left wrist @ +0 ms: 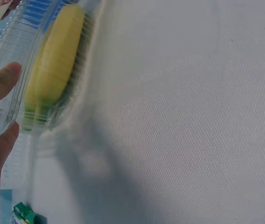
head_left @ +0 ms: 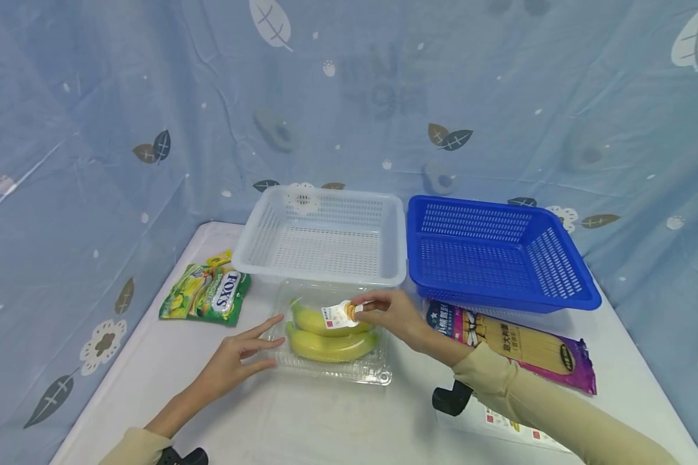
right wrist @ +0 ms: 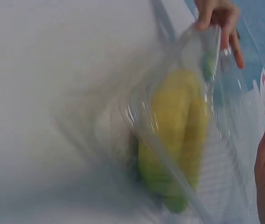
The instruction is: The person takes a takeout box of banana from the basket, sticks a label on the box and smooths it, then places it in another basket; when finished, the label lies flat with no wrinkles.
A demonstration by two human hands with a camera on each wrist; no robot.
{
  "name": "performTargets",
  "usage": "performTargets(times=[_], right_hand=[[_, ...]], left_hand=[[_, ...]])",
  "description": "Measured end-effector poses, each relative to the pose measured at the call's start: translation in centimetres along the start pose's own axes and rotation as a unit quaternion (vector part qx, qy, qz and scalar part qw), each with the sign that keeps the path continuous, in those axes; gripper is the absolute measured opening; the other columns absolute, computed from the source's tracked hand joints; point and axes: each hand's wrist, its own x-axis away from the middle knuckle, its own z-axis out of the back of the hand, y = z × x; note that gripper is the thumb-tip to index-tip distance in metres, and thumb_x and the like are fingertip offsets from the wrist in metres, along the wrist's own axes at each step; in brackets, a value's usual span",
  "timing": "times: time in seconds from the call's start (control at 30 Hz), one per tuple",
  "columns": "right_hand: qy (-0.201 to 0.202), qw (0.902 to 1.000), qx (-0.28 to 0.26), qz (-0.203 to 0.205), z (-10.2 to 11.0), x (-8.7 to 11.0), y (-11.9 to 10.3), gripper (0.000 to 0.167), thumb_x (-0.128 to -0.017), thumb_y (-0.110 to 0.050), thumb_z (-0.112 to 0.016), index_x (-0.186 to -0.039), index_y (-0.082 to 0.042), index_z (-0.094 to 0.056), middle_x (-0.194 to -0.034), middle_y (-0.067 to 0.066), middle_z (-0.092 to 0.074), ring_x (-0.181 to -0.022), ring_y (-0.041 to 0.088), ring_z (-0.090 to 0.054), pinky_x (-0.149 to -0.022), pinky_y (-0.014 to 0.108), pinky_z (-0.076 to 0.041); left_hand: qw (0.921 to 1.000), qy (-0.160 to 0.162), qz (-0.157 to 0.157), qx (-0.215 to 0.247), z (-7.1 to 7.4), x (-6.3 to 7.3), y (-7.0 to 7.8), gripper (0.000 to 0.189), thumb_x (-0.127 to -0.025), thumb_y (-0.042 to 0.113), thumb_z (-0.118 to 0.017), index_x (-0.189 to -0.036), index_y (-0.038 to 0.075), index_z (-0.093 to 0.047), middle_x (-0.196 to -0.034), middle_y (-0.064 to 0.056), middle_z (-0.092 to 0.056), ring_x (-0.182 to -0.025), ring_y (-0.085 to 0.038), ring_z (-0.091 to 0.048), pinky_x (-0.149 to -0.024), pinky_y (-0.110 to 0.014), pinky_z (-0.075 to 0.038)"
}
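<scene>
Two yellow bananas (head_left: pixel 333 347) lie inside a clear plastic clamshell box (head_left: pixel 355 371) in the middle of the table. My left hand (head_left: pixel 232 363) touches the box's left side, fingers spread and fairly straight; in the left wrist view its thumb (left wrist: pixel 6 77) lies along the clear wall. Over the lid, my right hand (head_left: pixel 397 318) pinches a small white label (head_left: pixel 333 316) with a banana picture between thumb and fingertips. The label overlaps the upper banana in the head view. In the right wrist view the label (right wrist: pixel 264 86) is seen nearly edge-on.
Behind the box stand a white basket (head_left: pixel 320 274) and a blue basket (head_left: pixel 500 294). At the left lie a green Fox's candy bag (head_left: pixel 209 294) and a small yellow packet (head_left: pixel 220 258). A pasta pack (head_left: pixel 518 342) and a label sheet (head_left: pixel 477 420) lie near my right forearm.
</scene>
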Motion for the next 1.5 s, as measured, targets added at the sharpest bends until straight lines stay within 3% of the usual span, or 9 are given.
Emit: performTargets(times=[0.2, 0.43, 0.57, 0.73, 0.9, 1.07, 1.3, 1.5], right_hand=[[-0.104, 0.9906, -0.005, 0.089, 1.1, -2.1, 0.7, 0.024, -0.083, -0.003, -0.073, -0.106, 0.004, -0.069, -0.109, 0.015, -0.069, -0.096, 0.020, -0.064, -0.084, 0.025, -0.053], [-0.225, 0.9691, -0.007, 0.102, 2.0, -4.7, 0.7, 0.025, -0.080, 0.004, -0.074, -0.103, 0.010, -0.068, -0.107, 0.019, -0.068, -0.091, 0.017, -0.064, -0.084, 0.032, -0.054], [-0.268, 0.9579, 0.024, 0.100, 1.9, -5.9, 0.0, 0.026, -0.078, 0.006, -0.075, -0.103, 0.010, -0.068, -0.106, 0.019, -0.069, -0.088, 0.015, -0.062, -0.084, 0.032, -0.055], [-0.292, 0.9465, 0.086, 0.108, 1.6, -7.0, -1.0, 0.026, -0.076, 0.004, -0.077, -0.101, 0.005, -0.070, -0.101, 0.013, -0.070, -0.084, 0.013, -0.061, -0.083, 0.029, -0.054], [-0.305, 0.9364, 0.118, 0.128, 1.1, -7.8, -1.5, 0.026, -0.075, 0.004, -0.078, -0.100, 0.004, -0.070, -0.100, 0.010, -0.071, -0.084, 0.012, -0.060, -0.081, 0.029, -0.054], [-0.296, 0.9333, 0.137, 0.150, 0.7, -8.1, -1.5, 0.025, -0.075, 0.005, -0.078, -0.099, 0.003, -0.071, -0.100, 0.010, -0.071, -0.085, 0.010, -0.061, -0.080, 0.028, -0.055], [-0.281, 0.9295, 0.175, 0.163, 0.2, -7.9, -1.3, 0.026, -0.073, 0.006, -0.079, -0.097, 0.000, -0.072, -0.101, 0.007, -0.071, -0.088, 0.010, -0.062, -0.081, 0.023, -0.054], [-0.274, 0.9125, 0.236, 0.192, 0.1, -7.2, -1.4, 0.029, -0.077, 0.003, -0.077, -0.105, 0.000, -0.071, -0.113, 0.009, -0.068, -0.102, 0.018, -0.062, -0.086, 0.025, -0.052]], left_hand=[[1.0000, 0.000, -0.008, 0.006, -0.1, 0.1, -0.2, 0.037, -0.079, 0.011, -0.076, -0.113, -0.001, -0.068, -0.145, -0.015, -0.044, -0.133, -0.012, -0.035, -0.091, -0.031, -0.047], [0.9999, 0.002, -0.011, 0.012, -0.1, 0.0, -0.4, 0.037, -0.078, 0.011, -0.076, -0.113, -0.001, -0.068, -0.145, -0.016, -0.044, -0.133, -0.009, -0.035, -0.092, -0.026, -0.046], [0.9998, 0.003, -0.015, 0.011, -0.2, 0.0, -0.5, 0.037, -0.078, 0.012, -0.076, -0.113, -0.001, -0.068, -0.145, -0.016, -0.044, -0.133, -0.010, -0.035, -0.091, -0.030, -0.047], [0.9999, 0.005, -0.013, 0.009, -0.2, 0.0, -0.5, 0.037, -0.079, 0.013, -0.076, -0.112, -0.001, -0.069, -0.145, -0.015, -0.045, -0.133, -0.008, -0.035, -0.090, -0.037, -0.049], [0.9999, 0.007, -0.009, 0.009, -0.2, 0.0, -0.4, 0.037, -0.078, 0.013, -0.077, -0.112, -0.001, -0.069, -0.145, -0.015, -0.045, -0.133, -0.008, -0.035, -0.091, -0.029, -0.048], [0.9998, 0.006, -0.016, 0.013, -0.2, 0.0, -0.3, 0.037, -0.078, 0.011, -0.076, -0.113, -0.001, -0.068, -0.144, -0.017, -0.044, -0.132, -0.007, -0.035, -0.092, -0.022, -0.046], [0.9999, 0.003, -0.015, 0.007, -0.1, 0.0, -0.2, 0.038, -0.079, 0.013, -0.076, -0.114, 0.000, -0.068, -0.145, -0.015, -0.044, -0.133, -0.011, -0.035, -0.091, -0.023, -0.047], [1.0000, 0.000, -0.007, 0.003, -0.1, 0.0, -0.2, 0.038, -0.080, 0.014, -0.075, -0.115, 0.001, -0.068, -0.146, -0.014, -0.044, -0.134, -0.014, -0.036, -0.093, -0.029, -0.047]])
